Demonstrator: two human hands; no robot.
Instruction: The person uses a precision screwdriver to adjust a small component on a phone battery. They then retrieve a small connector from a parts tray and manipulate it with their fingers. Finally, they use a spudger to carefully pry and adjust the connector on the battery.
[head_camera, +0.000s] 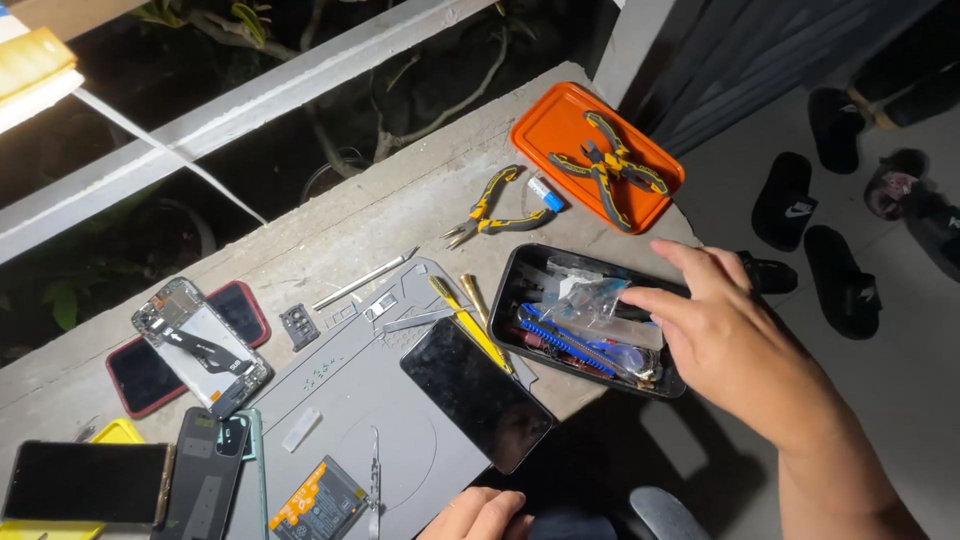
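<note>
Two hands were in view. The right hand (725, 330) reached over the black tray (520, 268) with its fingers spread and open, holding nothing, likely to pick through it. The tray sat at the ledge's (400, 200) near edge, right of the grey mat (330, 400), full of small bags, a blue tool and bits. The left hand (478, 515) rested low by the mat, fingers curled; I could not tell if it held anything.

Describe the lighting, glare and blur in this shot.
Head view: hard light from upper left floods the ledge; the lamp there is blown out; the background beyond the rail is dark; the phone screen is dull, without glare; the right hand looks slightly soft.
</note>
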